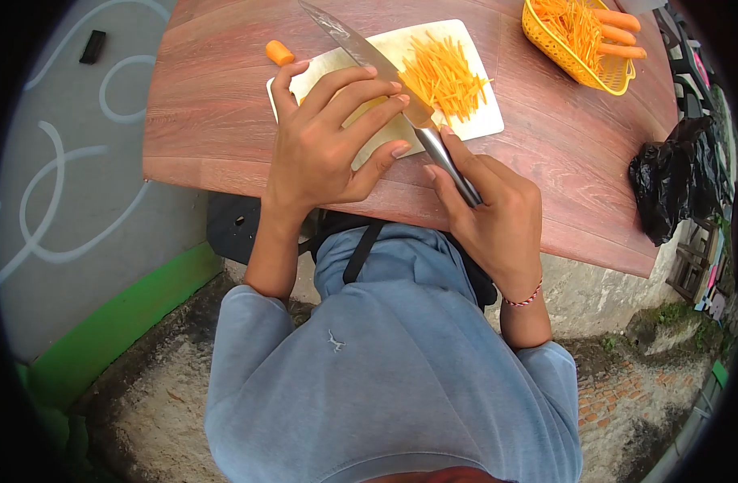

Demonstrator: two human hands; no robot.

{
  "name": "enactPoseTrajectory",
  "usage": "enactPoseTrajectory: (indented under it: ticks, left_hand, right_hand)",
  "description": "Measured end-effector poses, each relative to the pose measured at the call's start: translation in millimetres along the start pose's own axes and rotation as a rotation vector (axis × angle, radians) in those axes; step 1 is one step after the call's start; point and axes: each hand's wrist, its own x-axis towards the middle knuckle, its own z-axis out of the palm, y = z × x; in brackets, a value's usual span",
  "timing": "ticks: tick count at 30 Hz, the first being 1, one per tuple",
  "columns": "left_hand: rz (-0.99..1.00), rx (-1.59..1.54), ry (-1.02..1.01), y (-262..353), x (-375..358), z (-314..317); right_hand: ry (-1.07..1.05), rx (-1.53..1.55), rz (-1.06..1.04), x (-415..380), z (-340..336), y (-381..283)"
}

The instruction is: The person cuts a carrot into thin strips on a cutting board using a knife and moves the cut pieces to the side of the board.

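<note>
My right hand (494,201) grips the metal handle of a kitchen knife (373,58), its long blade slanting up and left over the white cutting board (488,113). My left hand (324,133) is open, its fingers spread over the left part of the board, fingertips right at the flat of the blade. Right of the blade lies a heap of thin carrot strips (445,76). A short carrot piece (279,53) rests at the board's upper left edge, just beyond my left fingers. My left hand hides part of the board below it.
A yellow plastic basket (558,50) at the upper right holds more carrot strips and several whole carrots (620,36). A black plastic bag (676,181) hangs by the right edge of the wooden table (570,177). The near table edge runs close to my body.
</note>
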Motion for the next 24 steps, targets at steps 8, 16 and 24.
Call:
enactPoseTrajectory:
  ticks: [8, 16, 24]
  left_hand:
    - [0.065, 0.043, -0.275, -1.7, 21.2, 20.1]
    - [0.055, 0.066, 0.017, -6.0, 25.5, 1.9]
    - [-0.546, 0.043, 0.022, -30.1, -29.0, -39.3]
  right_hand:
    - [0.000, -0.073, -0.123, -4.3, -0.2, 3.9]
    - [-0.006, 0.087, -0.030, -4.2, -5.4, 4.9]
    - [-0.106, 0.421, 0.148, 0.1, 6.3, 13.2]
